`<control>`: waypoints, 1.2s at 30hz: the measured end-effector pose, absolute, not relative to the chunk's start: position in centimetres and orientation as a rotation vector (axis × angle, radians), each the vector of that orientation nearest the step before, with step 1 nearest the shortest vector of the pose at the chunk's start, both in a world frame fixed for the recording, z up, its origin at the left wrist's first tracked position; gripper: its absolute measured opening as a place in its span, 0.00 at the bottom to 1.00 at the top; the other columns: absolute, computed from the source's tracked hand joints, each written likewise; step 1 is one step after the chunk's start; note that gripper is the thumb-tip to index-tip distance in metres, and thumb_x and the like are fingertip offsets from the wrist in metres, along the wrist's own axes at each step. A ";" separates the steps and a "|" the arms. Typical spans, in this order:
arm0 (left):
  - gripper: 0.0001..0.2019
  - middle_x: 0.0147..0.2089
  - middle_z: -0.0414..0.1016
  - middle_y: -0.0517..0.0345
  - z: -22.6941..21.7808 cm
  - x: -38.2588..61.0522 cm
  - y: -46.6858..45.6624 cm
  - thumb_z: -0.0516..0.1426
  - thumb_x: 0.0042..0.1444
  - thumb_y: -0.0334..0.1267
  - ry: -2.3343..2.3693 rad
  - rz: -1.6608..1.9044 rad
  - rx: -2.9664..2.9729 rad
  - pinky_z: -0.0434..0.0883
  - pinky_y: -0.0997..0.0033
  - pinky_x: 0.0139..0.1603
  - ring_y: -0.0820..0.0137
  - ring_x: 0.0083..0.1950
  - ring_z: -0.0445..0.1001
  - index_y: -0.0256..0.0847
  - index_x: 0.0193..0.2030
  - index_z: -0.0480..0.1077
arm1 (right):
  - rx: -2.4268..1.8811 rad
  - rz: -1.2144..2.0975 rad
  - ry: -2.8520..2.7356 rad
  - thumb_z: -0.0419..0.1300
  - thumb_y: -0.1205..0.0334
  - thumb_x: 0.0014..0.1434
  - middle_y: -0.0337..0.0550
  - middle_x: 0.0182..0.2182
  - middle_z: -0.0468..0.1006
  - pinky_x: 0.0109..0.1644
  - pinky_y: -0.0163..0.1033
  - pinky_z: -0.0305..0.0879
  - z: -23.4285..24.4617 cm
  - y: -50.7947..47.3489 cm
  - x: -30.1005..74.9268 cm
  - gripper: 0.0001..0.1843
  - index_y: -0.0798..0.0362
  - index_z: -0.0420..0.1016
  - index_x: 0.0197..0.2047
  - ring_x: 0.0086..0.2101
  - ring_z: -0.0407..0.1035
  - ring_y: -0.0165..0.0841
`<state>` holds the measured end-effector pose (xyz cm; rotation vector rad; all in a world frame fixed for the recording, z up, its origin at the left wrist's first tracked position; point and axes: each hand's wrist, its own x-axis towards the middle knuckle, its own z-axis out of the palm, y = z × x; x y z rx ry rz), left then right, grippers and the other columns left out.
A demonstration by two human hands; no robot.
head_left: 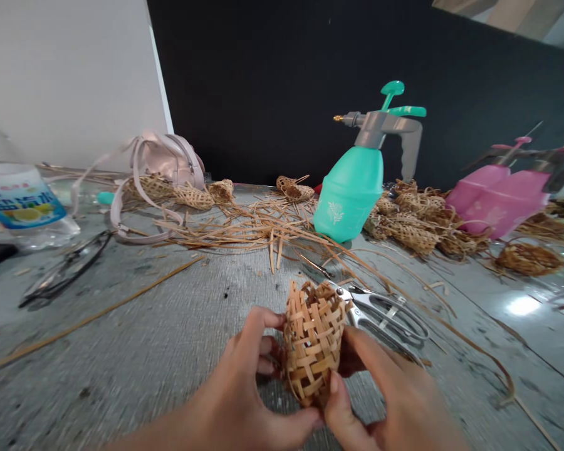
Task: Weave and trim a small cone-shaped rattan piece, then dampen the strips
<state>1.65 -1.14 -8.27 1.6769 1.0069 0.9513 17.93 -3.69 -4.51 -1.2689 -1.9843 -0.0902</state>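
Observation:
Between my two hands stands a small woven basket [314, 343] of tan strips, its lattice open and its top edge ragged. My left hand [244, 388] is closed around its left side, with the thumb at the base. On the right side my right hand [380, 394] grips it, thumb pressed low on the front and fingers partly hidden behind. Just beyond my right hand lies a pair of silver scissors [388, 316], their blades partly hidden by the basket. A thin pointed tool [314, 264] rests behind the basket.
Loose strips [258, 228] lie heaped behind. A teal spray bottle [350, 194] and pink spray bottles [498, 194] stand among woven pieces [413, 225]. Leftward are a pink bag [169, 160], eyeglasses [66, 269], a labelled drink bottle [26, 203] and a long strip [108, 310].

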 end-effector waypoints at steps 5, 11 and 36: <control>0.29 0.40 0.71 0.59 -8.3 1.4 -1.0 0.65 0.41 0.34 0.919 1.053 1.753 0.74 0.65 0.36 0.66 0.37 0.75 0.48 0.44 0.51 | -1.301 -0.054 -1.962 0.49 0.65 0.54 0.42 0.25 0.77 0.26 0.27 0.71 -4.8 -3.8 18.1 0.11 0.56 0.69 0.38 0.23 0.73 0.28; 0.32 0.42 0.68 0.56 -8.0 1.4 -0.7 0.65 0.39 0.35 1.093 1.171 1.867 0.73 0.62 0.42 0.64 0.41 0.73 0.46 0.47 0.51 | -1.314 0.002 -1.817 0.53 0.63 0.56 0.38 0.24 0.73 0.24 0.30 0.71 -5.1 -3.4 18.0 0.05 0.52 0.64 0.37 0.22 0.70 0.28; 0.30 0.37 0.69 0.58 -8.0 1.4 0.0 0.68 0.31 0.39 1.157 0.943 1.621 0.72 0.55 0.41 0.59 0.40 0.73 0.45 0.35 0.52 | -1.271 0.947 -1.271 0.63 0.60 0.47 0.37 0.24 0.72 0.30 0.32 0.70 -6.6 -3.2 17.1 0.05 0.50 0.71 0.28 0.27 0.71 0.30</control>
